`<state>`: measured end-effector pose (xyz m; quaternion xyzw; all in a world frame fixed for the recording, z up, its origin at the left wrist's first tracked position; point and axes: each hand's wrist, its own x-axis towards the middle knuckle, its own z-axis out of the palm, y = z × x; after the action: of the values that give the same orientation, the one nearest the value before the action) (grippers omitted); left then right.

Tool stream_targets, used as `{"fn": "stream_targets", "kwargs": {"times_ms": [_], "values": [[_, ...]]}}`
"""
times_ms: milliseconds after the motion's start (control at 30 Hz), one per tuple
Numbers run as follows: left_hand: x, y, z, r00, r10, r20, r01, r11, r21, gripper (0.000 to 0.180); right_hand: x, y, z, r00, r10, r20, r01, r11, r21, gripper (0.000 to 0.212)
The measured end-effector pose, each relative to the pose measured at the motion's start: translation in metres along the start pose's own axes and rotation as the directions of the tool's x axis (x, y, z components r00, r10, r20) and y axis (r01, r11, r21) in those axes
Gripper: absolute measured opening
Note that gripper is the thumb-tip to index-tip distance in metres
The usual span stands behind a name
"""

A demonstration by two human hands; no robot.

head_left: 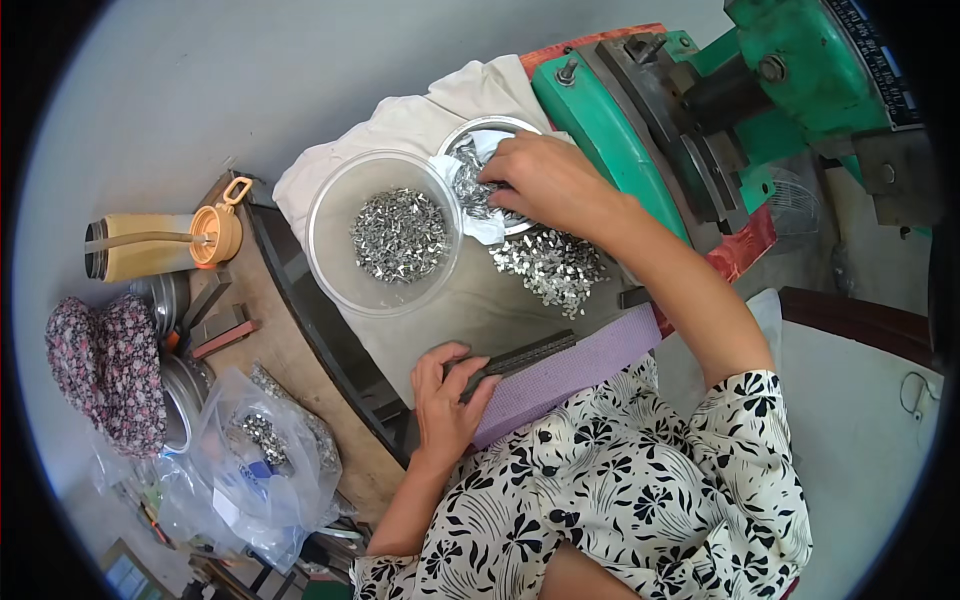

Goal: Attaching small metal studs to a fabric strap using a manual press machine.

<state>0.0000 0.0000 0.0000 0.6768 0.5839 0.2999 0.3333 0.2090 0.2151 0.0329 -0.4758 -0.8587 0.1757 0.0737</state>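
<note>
My left hand is closed round the near-left end of a narrow dark bar, which has a row of small notches or teeth along it. The bar lies along a purple textured pad in front of my body. My right hand reaches into a round metal bowl lined with white cloth or paper. Its curled fingers are down among small shiny metal pieces; whether a piece is between the fingertips is hard to see. Beside the bowl, flat silvery metal pieces lie in a loose heap.
A clear plastic tub holds many small metal parts. A green press machine stands at the right. On the left side are a yellow bottle, a floral cloth and plastic bags with metal parts.
</note>
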Motion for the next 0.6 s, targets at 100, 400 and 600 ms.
{"fn": "stream_targets", "kwargs": {"times_ms": [100, 400, 600], "values": [[-0.006, 0.003, -0.003, 1.000, -0.010, 0.003, 0.010, 1.000, -0.004, 0.031, -0.003, -0.006, 0.006, 0.997, -0.059, -0.045, 0.061, 0.998, 0.033, 0.019], [-0.001, 0.003, -0.001, 1.000, 0.006, -0.013, -0.006, 1.000, 0.029, 0.030, 0.014, -0.012, 0.008, 0.997, -0.048, 0.058, 0.042, 0.995, 0.086, 0.014], [0.001, 0.004, -0.003, 1.000, 0.025, -0.002, -0.024, 0.998, 0.054, 0.030, 0.021, -0.012, 0.009, 0.992, -0.070, 0.101, 0.064, 0.996, 0.067, 0.014]]}}
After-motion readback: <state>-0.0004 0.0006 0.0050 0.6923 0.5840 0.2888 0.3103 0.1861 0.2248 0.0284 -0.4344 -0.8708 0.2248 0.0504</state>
